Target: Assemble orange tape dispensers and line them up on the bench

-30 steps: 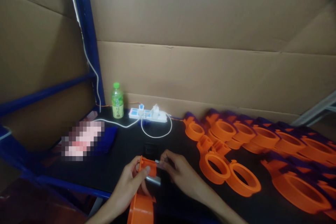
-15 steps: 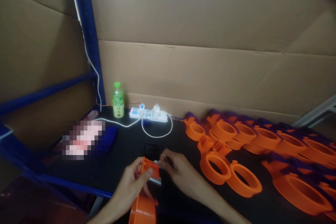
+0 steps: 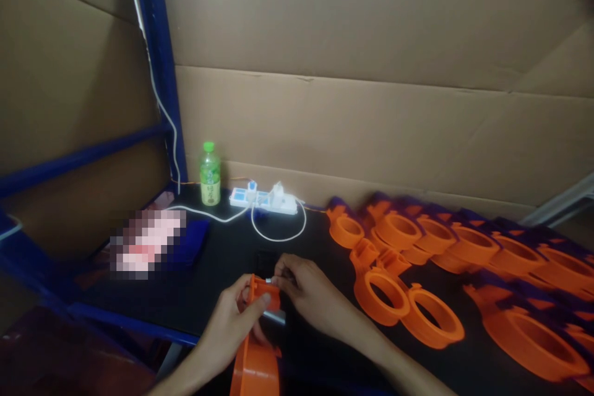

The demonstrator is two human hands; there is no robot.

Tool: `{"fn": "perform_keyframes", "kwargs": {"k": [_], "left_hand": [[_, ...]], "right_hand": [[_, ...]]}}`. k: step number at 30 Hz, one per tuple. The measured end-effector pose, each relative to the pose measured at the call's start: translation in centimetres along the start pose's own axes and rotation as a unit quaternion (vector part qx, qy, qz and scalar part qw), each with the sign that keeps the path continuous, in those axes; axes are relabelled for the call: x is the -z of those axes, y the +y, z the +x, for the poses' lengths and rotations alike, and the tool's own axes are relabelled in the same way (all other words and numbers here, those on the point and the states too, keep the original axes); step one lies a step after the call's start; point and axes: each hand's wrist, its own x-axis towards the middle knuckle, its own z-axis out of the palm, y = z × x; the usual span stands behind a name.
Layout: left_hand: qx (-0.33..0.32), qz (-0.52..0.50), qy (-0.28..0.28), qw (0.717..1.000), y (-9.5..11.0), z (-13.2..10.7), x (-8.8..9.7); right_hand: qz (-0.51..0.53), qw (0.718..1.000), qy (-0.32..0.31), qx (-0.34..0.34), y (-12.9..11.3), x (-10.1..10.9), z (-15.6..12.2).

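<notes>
My left hand (image 3: 232, 322) grips the small boxy end of an orange plastic ring part (image 3: 257, 346), thumb pressed on its top; the ring hangs down toward me at the table's near edge. My right hand (image 3: 306, 291) has its fingers pinched together right at that boxy end, on a small silvery piece (image 3: 270, 281) too small to name. A thin metal rod (image 3: 273, 317) shows just below the two hands. Both hands hover over the black tabletop (image 3: 223, 260).
Several orange ring parts (image 3: 408, 303) lie across the right half of the table. At the back stand a green bottle (image 3: 210, 174) and a white power strip (image 3: 262, 200) with white cable. A blurred pink patch (image 3: 148, 241) lies left. Cardboard walls and blue shelf posts (image 3: 158, 68) surround.
My right hand has moved slightly left, closing in on the boxy end of the orange part. The left hand keeps its grip, nearly still.
</notes>
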Motion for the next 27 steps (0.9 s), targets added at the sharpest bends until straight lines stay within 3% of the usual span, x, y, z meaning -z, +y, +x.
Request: {"fn": "perform_keyframes", "kwargs": {"k": [6, 12, 27], "left_hand": [[0.0, -0.031, 0.007, 0.999, -0.2, 0.0, 0.0], [-0.012, -0.054, 0.015, 0.998, -0.1, 0.1, -0.2], [-0.009, -0.076, 0.008, 0.997, -0.5, 0.2, 0.0]], "right_hand": [[0.02, 0.999, -0.008, 0.023, 0.2, 0.1, 0.4], [0.058, 0.997, 0.037, 0.034, 0.8, -0.8, 0.4], [0.074, 0.995, 0.029, 0.059, -0.3, -2.2, 1.8]]}}
